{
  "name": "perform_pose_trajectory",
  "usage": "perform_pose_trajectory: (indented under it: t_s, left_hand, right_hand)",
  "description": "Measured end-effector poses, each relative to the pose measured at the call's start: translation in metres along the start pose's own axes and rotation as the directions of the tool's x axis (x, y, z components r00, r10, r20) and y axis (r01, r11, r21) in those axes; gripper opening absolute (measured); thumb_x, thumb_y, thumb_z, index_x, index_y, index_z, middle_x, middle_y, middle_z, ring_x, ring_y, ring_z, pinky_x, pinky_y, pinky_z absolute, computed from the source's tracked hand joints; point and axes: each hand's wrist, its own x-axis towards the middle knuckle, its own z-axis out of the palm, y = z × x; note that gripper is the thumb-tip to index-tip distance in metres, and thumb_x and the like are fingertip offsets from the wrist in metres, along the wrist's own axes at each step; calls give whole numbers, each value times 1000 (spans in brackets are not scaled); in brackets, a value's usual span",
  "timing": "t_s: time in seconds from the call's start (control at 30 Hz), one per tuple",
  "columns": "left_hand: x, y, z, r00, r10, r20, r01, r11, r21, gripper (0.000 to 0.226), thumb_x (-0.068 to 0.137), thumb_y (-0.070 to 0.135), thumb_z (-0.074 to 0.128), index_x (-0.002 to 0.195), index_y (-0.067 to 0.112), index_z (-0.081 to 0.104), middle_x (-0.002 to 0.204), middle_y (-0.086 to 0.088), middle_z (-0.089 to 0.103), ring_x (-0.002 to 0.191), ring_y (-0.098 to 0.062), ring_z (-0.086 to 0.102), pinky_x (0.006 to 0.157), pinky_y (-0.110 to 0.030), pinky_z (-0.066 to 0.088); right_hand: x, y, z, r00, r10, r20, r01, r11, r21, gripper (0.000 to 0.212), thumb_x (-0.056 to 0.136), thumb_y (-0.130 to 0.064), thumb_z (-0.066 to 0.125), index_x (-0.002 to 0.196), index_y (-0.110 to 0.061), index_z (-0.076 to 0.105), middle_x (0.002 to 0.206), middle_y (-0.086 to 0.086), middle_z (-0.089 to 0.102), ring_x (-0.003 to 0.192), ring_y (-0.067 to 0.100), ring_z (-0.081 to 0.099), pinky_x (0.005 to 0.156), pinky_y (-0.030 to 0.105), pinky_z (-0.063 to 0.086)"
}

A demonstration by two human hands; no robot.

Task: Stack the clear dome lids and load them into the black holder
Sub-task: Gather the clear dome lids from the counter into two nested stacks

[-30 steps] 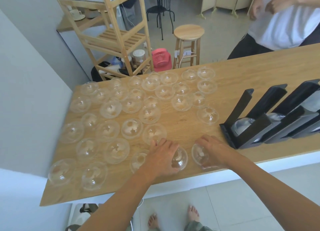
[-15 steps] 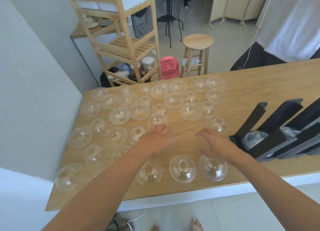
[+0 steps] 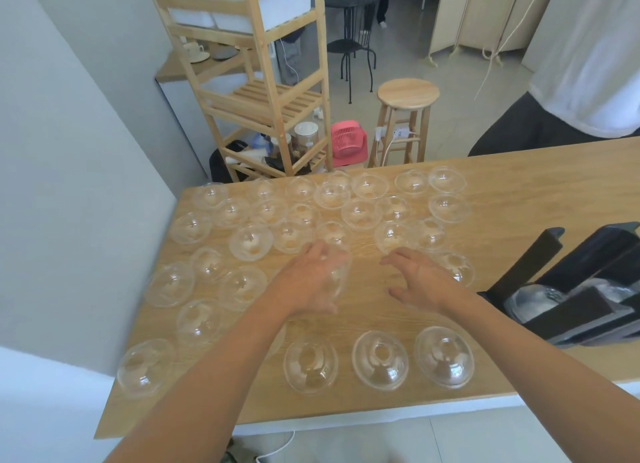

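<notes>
While both hands hover over the middle of the wooden desk [image 3: 519,185], a strip of bare wood lies between and just beyond their fingertips, bounded by lids on every side. The left hand [image 3: 308,282] is blurred, its fingers [image 3: 320,254] loosely curled on a clear dome lid [image 3: 337,275] that sits tipped on its side, so its axis lies roughly level rather than upright; I cannot tell how firmly it is held. The right hand [image 3: 420,282] is spread, fingers apart, holding nothing, with a lid [image 3: 457,268] just beyond its outer fingers. Nearer than both wrists, three dome lids [image 3: 381,360] rest in a row close to the desk's near edge, domes up with their small top holes facing upward. Beyond the fingertips, many more lids [image 3: 362,213] crowd toward the far edge and to the left edge by the wall. To the right of the right-hand fingers stands the black holder [image 3: 588,289], its slots slanting up and away, with stacked lids already lying in them. Compared with half a second ago, the left hand now has a lid in it where it then reached flat over the desk, and both hands have come further from the near row.
</notes>
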Motion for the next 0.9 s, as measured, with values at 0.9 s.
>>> perform_pose_trajectory:
  t_s: [0.9]
  left_hand:
    - [-42, -83, -9, 970, -188, -157, 132, 941, -311, 89, 65, 43, 83, 138, 35, 33, 130, 17, 30, 101, -9, 51, 80, -30, 53]
  right_hand:
    - [125, -89, 22, 889, -213, 405, 433, 679, -593, 101, 79, -18, 76, 155, -32, 11, 162, 0, 11, 148, 29, 5, 117, 52, 9]
